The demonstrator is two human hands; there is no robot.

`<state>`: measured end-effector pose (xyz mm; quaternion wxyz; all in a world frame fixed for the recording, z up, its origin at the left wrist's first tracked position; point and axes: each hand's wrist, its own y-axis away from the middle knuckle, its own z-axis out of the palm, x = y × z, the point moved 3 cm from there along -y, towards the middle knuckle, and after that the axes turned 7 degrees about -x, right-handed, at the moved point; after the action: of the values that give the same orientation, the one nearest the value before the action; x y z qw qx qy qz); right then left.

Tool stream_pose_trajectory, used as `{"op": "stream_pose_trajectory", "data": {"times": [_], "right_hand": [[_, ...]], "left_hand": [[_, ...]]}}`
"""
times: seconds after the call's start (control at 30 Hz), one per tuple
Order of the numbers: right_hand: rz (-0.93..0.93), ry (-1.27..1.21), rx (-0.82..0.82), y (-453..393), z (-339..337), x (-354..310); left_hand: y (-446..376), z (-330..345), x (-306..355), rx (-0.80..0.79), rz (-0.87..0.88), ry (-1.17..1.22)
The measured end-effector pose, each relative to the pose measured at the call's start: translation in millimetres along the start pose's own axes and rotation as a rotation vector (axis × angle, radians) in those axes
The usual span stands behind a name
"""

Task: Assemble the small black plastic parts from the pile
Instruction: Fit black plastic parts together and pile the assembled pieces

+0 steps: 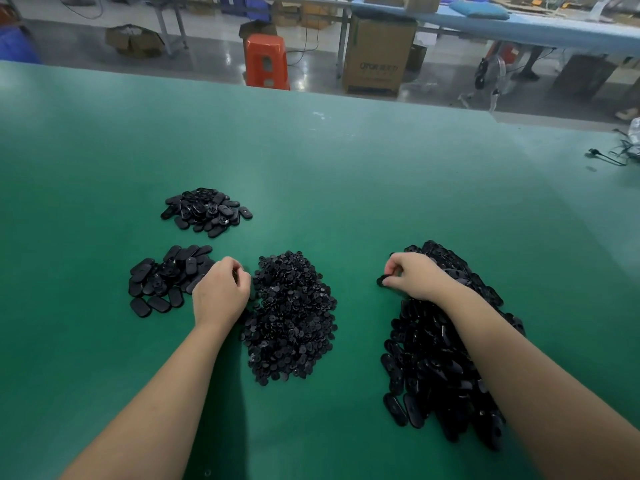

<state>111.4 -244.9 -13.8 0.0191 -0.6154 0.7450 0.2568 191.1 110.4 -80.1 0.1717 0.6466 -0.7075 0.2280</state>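
Observation:
Four heaps of black plastic parts lie on the green table (311, 168). A heap of small round pieces (291, 317) sits in the middle. A big heap of oval shells (440, 368) lies at the right, partly under my right forearm. Two smaller oval heaps sit at the left, one near (162, 278) and one farther back (206, 211). My left hand (221, 289) has curled fingers at the left edge of the round pieces; what it holds is hidden. My right hand (412, 275) pinches one black oval part (382, 280) at the big heap's top left corner.
Beyond the table's far edge stand an orange plastic stool (266, 60), a cardboard box (379, 57) and a blue-topped workbench (519, 26). Black cables (613, 155) lie at the table's right edge. Bare green surface stretches behind the heaps.

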Motion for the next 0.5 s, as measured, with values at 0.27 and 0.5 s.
{"op": "stream_pose_trajectory", "data": {"times": [0.27, 0.5], "right_hand": [[0.103, -1.078, 0.273, 8.2, 20.4, -36.2], [0.176, -1.364, 0.425, 24.3, 100.4, -79.9]], "left_hand": [[1.4, -2.4, 0.7, 0.031, -0.011, 0.044], [2.6, -5.0, 0.9, 0.035, 0.004, 0.091]]}}
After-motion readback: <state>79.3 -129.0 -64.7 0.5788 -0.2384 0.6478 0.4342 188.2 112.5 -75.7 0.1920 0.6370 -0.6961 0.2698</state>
